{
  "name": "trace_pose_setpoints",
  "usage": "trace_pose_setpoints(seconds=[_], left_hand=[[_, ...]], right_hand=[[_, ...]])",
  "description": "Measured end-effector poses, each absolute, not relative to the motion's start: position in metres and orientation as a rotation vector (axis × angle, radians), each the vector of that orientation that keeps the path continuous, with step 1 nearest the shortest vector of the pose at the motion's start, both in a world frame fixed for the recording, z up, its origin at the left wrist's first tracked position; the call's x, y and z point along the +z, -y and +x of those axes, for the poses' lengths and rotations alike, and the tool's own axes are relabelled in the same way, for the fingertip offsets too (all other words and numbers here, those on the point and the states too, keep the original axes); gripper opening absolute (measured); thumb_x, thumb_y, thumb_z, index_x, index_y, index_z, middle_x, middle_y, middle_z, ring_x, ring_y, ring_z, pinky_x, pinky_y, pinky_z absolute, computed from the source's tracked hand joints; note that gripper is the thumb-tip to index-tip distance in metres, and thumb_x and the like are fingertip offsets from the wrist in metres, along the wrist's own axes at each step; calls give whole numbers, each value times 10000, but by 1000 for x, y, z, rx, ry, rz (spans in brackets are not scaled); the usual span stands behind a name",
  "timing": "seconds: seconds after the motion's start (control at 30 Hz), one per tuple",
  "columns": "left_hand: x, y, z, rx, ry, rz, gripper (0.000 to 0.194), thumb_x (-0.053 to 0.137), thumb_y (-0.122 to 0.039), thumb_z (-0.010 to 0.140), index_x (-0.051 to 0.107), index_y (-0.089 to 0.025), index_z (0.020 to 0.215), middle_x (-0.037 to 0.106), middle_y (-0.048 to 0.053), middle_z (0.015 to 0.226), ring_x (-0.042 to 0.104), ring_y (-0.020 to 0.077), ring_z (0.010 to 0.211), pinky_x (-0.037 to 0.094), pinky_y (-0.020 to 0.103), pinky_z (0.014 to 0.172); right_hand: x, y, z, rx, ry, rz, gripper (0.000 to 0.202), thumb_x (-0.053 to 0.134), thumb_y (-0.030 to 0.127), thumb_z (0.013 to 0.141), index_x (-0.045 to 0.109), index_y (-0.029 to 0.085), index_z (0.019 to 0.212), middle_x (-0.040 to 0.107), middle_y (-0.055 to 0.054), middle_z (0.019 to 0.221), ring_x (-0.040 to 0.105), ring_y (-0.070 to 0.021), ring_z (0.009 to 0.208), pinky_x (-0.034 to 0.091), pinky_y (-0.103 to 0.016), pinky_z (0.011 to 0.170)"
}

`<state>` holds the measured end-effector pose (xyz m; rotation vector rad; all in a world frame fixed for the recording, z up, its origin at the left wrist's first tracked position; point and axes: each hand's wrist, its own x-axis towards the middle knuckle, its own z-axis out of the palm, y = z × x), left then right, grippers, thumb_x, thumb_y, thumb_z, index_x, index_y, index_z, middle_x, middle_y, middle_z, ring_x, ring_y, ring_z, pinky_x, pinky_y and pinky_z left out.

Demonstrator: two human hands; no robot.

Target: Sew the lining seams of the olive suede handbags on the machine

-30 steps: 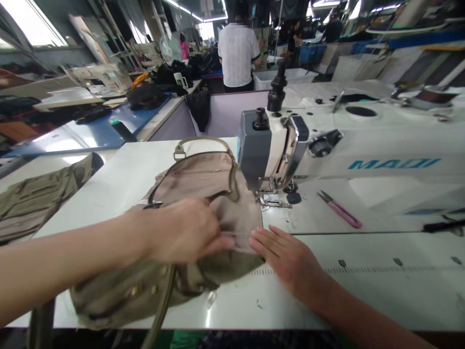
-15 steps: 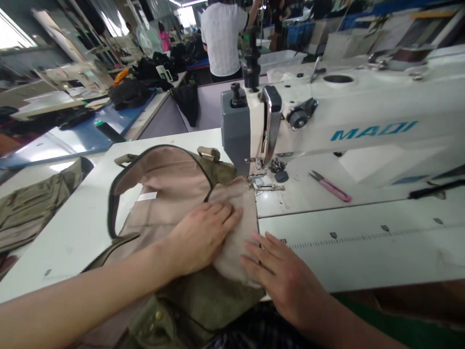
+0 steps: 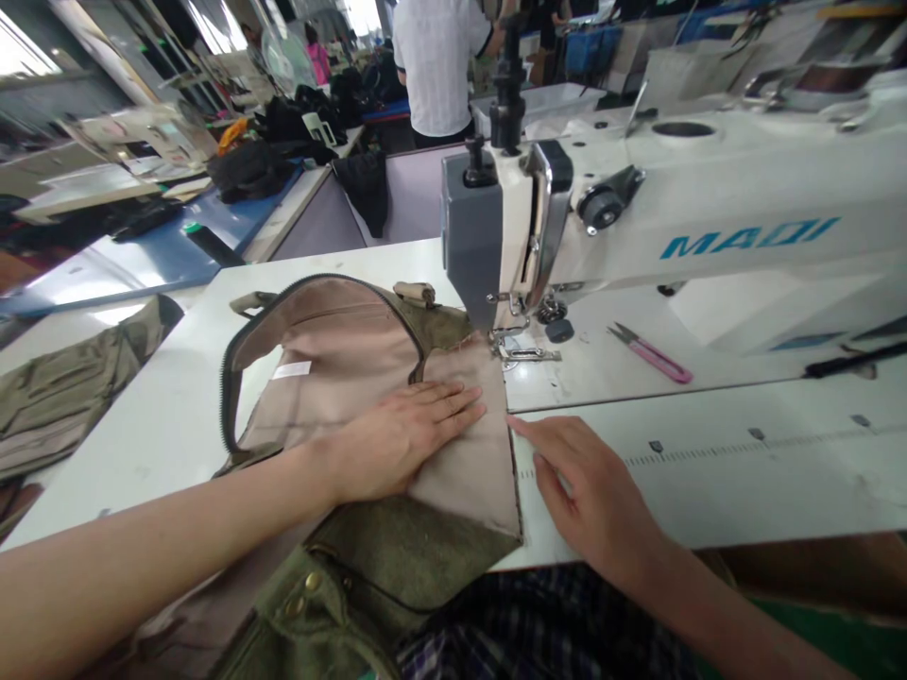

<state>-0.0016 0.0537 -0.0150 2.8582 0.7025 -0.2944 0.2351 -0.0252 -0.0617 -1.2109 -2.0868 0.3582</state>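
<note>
An olive-green canvas bag (image 3: 418, 538) with pinkish-beige lining (image 3: 340, 354) lies turned partly inside out on the white sewing table. Its curved zipper opening (image 3: 225, 397) gapes at the left. My left hand (image 3: 403, 434) rests flat on the lining, fingers stretched toward the sewing machine. At the lining's right edge, my right hand (image 3: 577, 472) touches the raw seam with an extended index finger, the other fingers curled loosely and nothing visible in them. The upper right corner of the fabric sits at the presser foot (image 3: 524, 354) of the sewing machine (image 3: 694, 203).
Pink-handled thread snips (image 3: 652, 354) lie on the machine bed, right of the needle. Another olive bag piece (image 3: 77, 378) lies at the left. A dark thread cone (image 3: 213, 246) stands behind the table. A person in a white shirt (image 3: 439, 71) stands farther back.
My left hand has flattened out on the lining. My right hand has moved up along the fabric edge, its spread fingers now curled except the index. The lining lies smoother.
</note>
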Motion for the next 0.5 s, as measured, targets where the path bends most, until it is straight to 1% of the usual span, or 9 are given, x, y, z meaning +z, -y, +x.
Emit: trace_pose_setpoints(seconds=[0.03, 0.1, 0.23, 0.4, 0.5], left_hand=[[-15, -53, -2, -298, -701, 2863, 818, 494, -85, 733, 232, -140, 1506, 194, 88, 1585, 197, 216, 1460, 216, 395, 1188], [-17, -52, -3, -285, -706, 2871, 841, 489, -80, 732, 193, -140, 1516, 181, 88, 1589, 177, 212, 1465, 207, 398, 1191], [-19, -50, -5, -273, -724, 2879, 782, 461, -90, 781, 199, -156, 1514, 174, 91, 1591, 165, 218, 1468, 208, 415, 1184], [-22, -50, -7, -240, -705, 2886, 796, 479, -91, 767, 202, -154, 1510, 186, 101, 1588, 160, 224, 1469, 199, 415, 1185], [-21, -51, -7, -224, -688, 2888, 771, 459, -91, 788, 197, -150, 1511, 193, 101, 1587, 166, 209, 1468, 189, 404, 1187]], right_hand=[[-62, 22, 236, 383, 2078, -1233, 445, 409, 24, 866, 555, 135, 1272, 658, -113, 989, 601, -246, 921, 557, -419, 799], [-62, 19, 236, 406, 2093, -1228, 460, 422, 26, 860, 546, 153, 1284, 657, -96, 939, 596, -245, 873, 555, -407, 755], [-60, 19, 234, 390, 2119, -1198, 448, 430, 21, 869, 563, 171, 1270, 664, -93, 984, 592, -246, 899, 536, -411, 785], [-58, 19, 228, 471, 2135, -1135, 357, 456, 53, 914, 601, 174, 1218, 675, -73, 943, 596, -225, 872, 530, -373, 769], [-58, 20, 225, 387, 2197, -1058, 286, 468, 72, 934, 642, 163, 1142, 671, -77, 897, 594, -220, 834, 527, -364, 744]])
